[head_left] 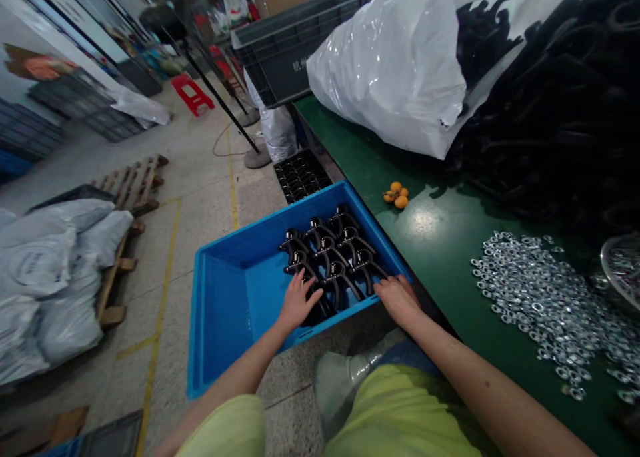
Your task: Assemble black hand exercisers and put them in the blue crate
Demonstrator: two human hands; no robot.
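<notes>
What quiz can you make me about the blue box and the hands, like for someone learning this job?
1. True or false: the left hand rests on the black parts inside the blue crate.
2. Pick one: what lies on the table just past the crate's far corner? A. small orange fruits B. scissors C. a cup
3. Short answer: what colour is the table top under the silver washers?

Key: 1 true; 2 A; 3 green.
</notes>
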